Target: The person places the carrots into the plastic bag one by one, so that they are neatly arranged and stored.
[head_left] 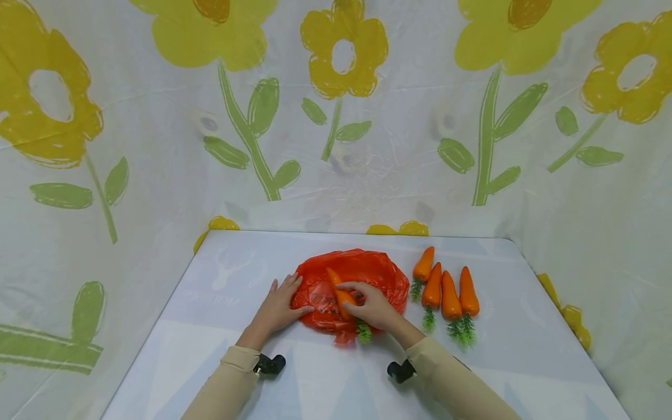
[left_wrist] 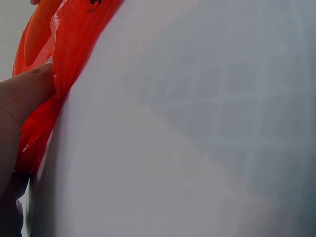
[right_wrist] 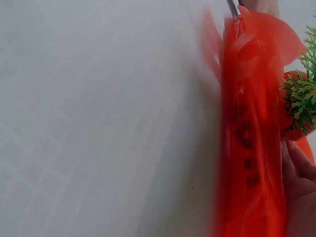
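A crumpled red plastic bag (head_left: 367, 271) lies flat on the white table (head_left: 220, 350). My left hand (head_left: 279, 304) rests on the bag's left edge with its fingers spread and fairly straight. The left wrist view shows one finger (left_wrist: 24, 94) pressing against the red bag (left_wrist: 64, 44). My right hand (head_left: 370, 304) grips an orange toy carrot (head_left: 338, 290) on top of the bag, its tip pointing away from me and its green top (head_left: 363, 332) at the bag's near edge. In the right wrist view the green top (right_wrist: 301, 101) sits beside the blurred red bag (right_wrist: 252, 148).
Several more orange toy carrots (head_left: 450, 294) with green tops lie side by side on the table just right of the bag. A white cloth printed with yellow flowers (head_left: 341, 52) hangs behind and at both sides of the table.
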Demonstrator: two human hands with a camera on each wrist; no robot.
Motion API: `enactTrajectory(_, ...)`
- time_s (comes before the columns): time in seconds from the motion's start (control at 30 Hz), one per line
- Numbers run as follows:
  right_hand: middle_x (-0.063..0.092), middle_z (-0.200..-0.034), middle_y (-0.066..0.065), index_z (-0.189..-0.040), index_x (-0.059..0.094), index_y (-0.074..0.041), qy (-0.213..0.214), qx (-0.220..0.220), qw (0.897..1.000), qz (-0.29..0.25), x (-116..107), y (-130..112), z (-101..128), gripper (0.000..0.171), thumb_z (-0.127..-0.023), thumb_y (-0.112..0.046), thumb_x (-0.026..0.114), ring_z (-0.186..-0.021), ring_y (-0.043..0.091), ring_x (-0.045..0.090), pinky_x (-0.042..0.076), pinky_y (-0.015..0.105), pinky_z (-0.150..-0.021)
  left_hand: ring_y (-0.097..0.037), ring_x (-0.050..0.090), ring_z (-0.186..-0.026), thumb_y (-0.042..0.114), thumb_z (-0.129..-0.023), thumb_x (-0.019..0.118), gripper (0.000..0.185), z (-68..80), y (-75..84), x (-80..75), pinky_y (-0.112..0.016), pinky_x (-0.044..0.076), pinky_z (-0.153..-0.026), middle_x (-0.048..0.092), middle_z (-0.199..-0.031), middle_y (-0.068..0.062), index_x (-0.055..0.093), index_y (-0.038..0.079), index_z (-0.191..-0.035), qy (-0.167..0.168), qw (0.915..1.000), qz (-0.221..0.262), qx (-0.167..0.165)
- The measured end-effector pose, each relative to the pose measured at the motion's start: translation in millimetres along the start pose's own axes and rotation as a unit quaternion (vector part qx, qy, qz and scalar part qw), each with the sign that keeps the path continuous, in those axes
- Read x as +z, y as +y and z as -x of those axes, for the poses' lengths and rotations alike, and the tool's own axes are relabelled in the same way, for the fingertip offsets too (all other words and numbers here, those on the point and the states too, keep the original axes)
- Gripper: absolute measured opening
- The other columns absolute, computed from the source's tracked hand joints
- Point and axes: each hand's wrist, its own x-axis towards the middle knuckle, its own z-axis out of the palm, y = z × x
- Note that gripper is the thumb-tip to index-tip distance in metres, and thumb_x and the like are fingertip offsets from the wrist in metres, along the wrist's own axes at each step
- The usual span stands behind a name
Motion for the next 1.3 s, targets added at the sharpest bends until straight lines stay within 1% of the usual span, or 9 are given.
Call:
enactTrajectory(0.17,0.063,-0.125,-0.001,-0.136,0.065,-0.028,0.0,-0.006,1.0,-0.002,2.3,-4.3,-1.5,0.041,-0.096,-0.03,0.07,-0.105,0.021,0.056,0.056,0.035,-0.085,-0.035,0.028,-0.151,0.057,-0.088,0.072,0.092,0.6,-0.1,0.1,-0.056,0.008,-0.125,0.038,-0.16,-0.016,0.043,0.001,-0.154,0.002,1.0,0.002,-0.001)
enactTrajectory(0.3,0.063,-0.125,0.0,-0.136,0.065,-0.027,-0.001,-0.008,1.0,-0.002,5.6,-4.8,-3.8,0.041,-0.096,-0.032,0.07,-0.105,0.021,0.057,0.056,0.035,-0.084,-0.034,0.027,-0.152,0.057,-0.087,0.073,0.091,1.2,-1.0,0.5,-0.055,0.008,-0.125,0.038,-0.161,-0.015,0.043,0.002,-0.154,0.003,0.9999,0.008,-0.008)
enactTrajectory(0.43,0.063,-0.124,-0.001,-0.135,0.065,-0.029,0.0,-0.001,1.0,0.0,9.4,-4.0,-6.6,0.04,-0.095,-0.033,0.07,-0.105,0.02,0.056,0.056,0.034,-0.083,-0.034,0.026,-0.152,0.057,-0.087,0.073,0.092,1.2,-2.5,1.6,-0.054,0.009,-0.125,0.037,-0.161,-0.014,0.042,0.004,-0.155,0.0,0.9998,0.011,-0.014)
enactTrajectory(0.53,0.063,-0.125,-0.001,-0.135,0.065,-0.028,0.0,-0.002,1.0,0.002,12.1,-4.3,-8.5,0.04,-0.095,-0.033,0.07,-0.105,0.02,0.057,0.056,0.034,-0.083,-0.034,0.026,-0.152,0.058,-0.087,0.073,0.093,0.8,-3.7,2.6,-0.054,0.011,-0.125,0.037,-0.162,-0.014,0.041,0.004,-0.155,-0.001,0.9998,0.009,-0.016)
enactTrajectory(0.83,0.063,-0.124,-0.001,-0.136,0.064,-0.029,0.006,0.012,1.0,0.0,20.2,-8.6,-15.3,0.04,-0.096,-0.032,0.069,-0.102,0.02,0.056,0.056,0.031,-0.08,-0.032,0.024,-0.153,0.058,-0.088,0.072,0.092,0.2,-3.8,2.0,-0.052,0.009,-0.126,0.035,-0.163,-0.013,0.04,0.005,-0.156,-0.013,0.9995,0.019,-0.019)
enactTrajectory(1.1,0.061,-0.126,0.001,-0.137,0.064,-0.028,-0.001,0.016,1.0,-0.009,26.8,-12.0,-21.3,0.041,-0.096,-0.033,0.07,-0.104,0.022,0.054,0.055,0.035,-0.082,-0.032,0.024,-0.153,0.058,-0.088,0.071,0.092,-0.3,-4.4,2.0,-0.053,0.009,-0.126,0.034,-0.163,-0.012,0.039,0.005,-0.156,-0.019,0.9993,0.027,-0.02)
enactTrajectory(1.2,0.061,-0.127,0.001,-0.136,0.064,-0.029,0.004,0.021,1.0,-0.013,29.5,-13.8,-24.2,0.041,-0.096,-0.034,0.07,-0.105,0.023,0.054,0.057,0.036,-0.083,-0.033,0.026,-0.152,0.059,-0.088,0.072,0.093,-0.2,-4.6,1.3,-0.054,0.01,-0.125,0.036,-0.162,-0.014,0.04,0.004,-0.156,-0.017,0.9992,0.031,-0.016)
enactTrajectory(1.3,0.061,-0.128,0.001,-0.136,0.064,-0.03,0.009,0.027,0.999,-0.016,31.8,-16.1,-26.8,0.041,-0.096,-0.036,0.07,-0.106,0.023,0.055,0.057,0.036,-0.083,-0.033,0.025,-0.153,0.059,-0.088,0.071,0.093,-0.5,-5.0,0.1,-0.053,0.009,-0.126,0.035,-0.163,-0.013,0.04,0.004,-0.156,-0.019,0.9992,0.034,-0.011)
